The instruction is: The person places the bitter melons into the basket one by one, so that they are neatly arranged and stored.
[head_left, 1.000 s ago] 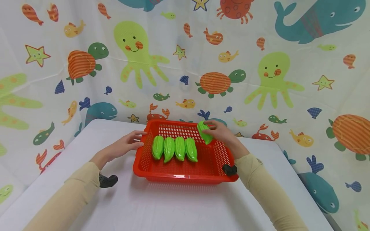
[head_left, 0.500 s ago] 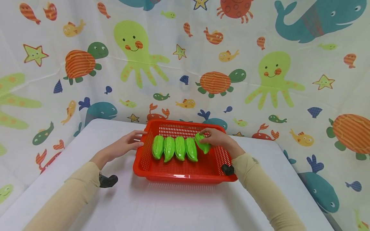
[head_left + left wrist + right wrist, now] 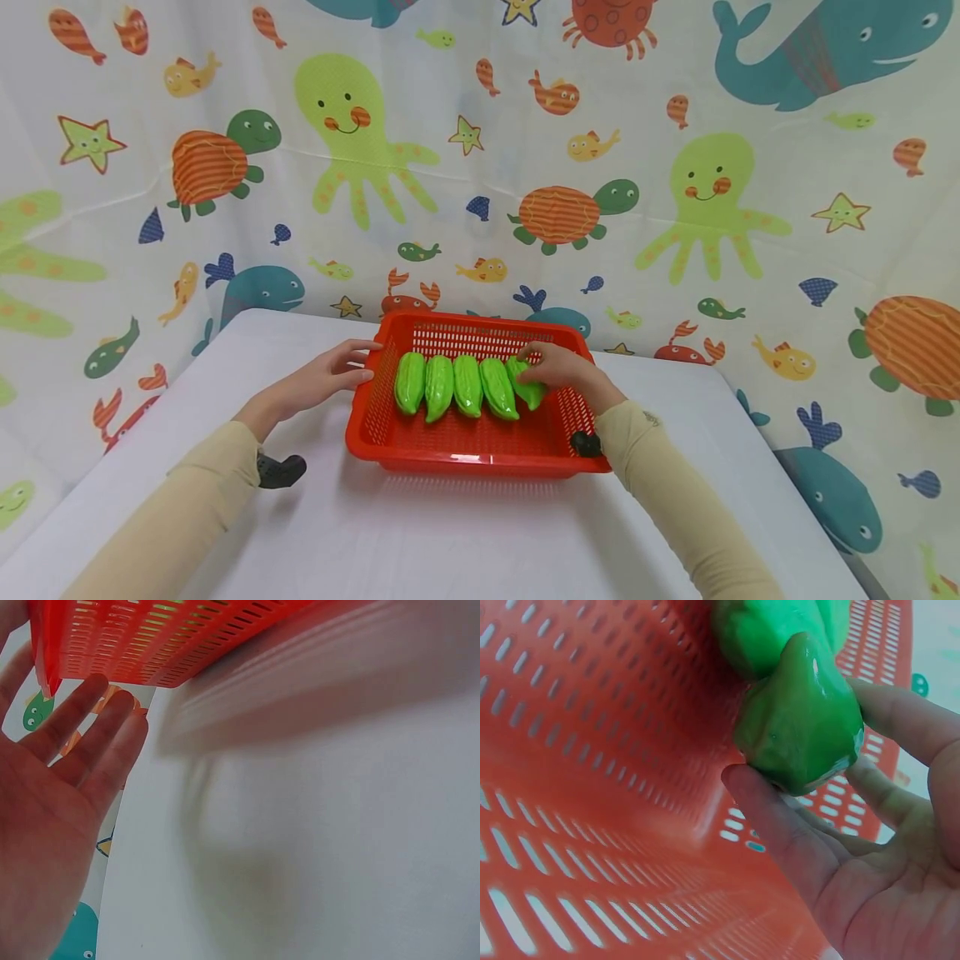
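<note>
My right hand is inside the red plastic basket, at the right end of a row of gourds. It holds a glossy green ridged gourd with a pointed tip, thumb on one side and fingertips on the other. The head view shows this gourd partly covered by the hand and close beside its neighbour. Several similar green gourds lie side by side along the basket floor. My left hand has its fingers extended at the basket's left rim. In the left wrist view, that hand shows relaxed, spread fingers beneath the slotted wall.
The basket stands on a table with a white cover. Behind hangs a white curtain printed with sea animals. A black wrist device sticks out by the left sleeve, another by the right, over the basket's right wall.
My right hand has carried its gourd down and left into the basket, against the end of the row. The neighbouring gourd has shifted slightly. The left hand has stayed still.
</note>
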`<move>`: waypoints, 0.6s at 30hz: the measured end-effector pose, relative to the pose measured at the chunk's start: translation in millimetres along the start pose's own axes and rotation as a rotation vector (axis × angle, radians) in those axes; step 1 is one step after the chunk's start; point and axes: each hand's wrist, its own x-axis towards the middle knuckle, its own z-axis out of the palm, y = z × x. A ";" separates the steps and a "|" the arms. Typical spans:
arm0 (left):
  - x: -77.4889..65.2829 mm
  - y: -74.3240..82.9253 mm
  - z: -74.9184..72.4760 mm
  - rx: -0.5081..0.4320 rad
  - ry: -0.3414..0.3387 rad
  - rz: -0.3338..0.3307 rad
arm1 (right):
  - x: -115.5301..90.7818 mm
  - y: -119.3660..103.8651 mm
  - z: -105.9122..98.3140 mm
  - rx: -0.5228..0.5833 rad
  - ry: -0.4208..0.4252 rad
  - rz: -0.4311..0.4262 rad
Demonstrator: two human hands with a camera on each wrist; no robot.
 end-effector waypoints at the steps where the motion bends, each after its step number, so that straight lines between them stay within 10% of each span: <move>1: 0.1 -0.2 -0.1 0.001 0.001 0.000 | 1.0 1.2 0.6 -0.006 -0.002 0.001; 18: -0.7 -0.3 0.5 0.003 0.001 0.000 | 2.9 2.3 4.1 -0.225 0.002 0.031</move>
